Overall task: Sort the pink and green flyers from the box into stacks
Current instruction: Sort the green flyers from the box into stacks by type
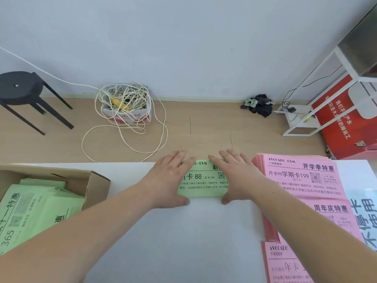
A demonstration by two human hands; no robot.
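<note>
At the desk's [183, 242] left edge the box [98, 186] sits open with loose green flyers [40, 205] inside, within easy reach for the next pick. At the far edge, mid-desk, the left hand [171, 180] and right hand [234, 176] lie flat on the ends of the green stack [204, 184], each grip released, fingers straight and thumbs at its near edge, apparently to square it. Pink stacks [302, 176] line the right edge, keeping the colours apart.

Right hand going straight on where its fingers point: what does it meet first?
Probably nothing: the right hand rests on the green flyers, fingertips at the table edge; beyond looks free, though it could graze the left hand.
</note>
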